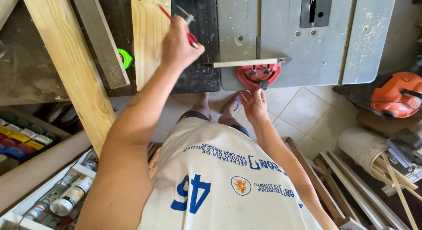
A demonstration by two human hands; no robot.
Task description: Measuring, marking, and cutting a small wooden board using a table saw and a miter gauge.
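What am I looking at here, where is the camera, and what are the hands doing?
The camera sits on a person's head and looks straight down, so you see their white shirt, both arms and their feet on the tiled floor. There is no robot: the hands are bare. In front of them is a grey table saw dusted with sawdust, with a red angle guide at its near edge. The left hand is raised over a pale wooden board and holds a red pencil together with a small metal tool that is hard to make out. The right hand hangs open just below the red guide; whether it touches it is unclear. A green tape measure lies left of the board, and a long plank leans across the bench.
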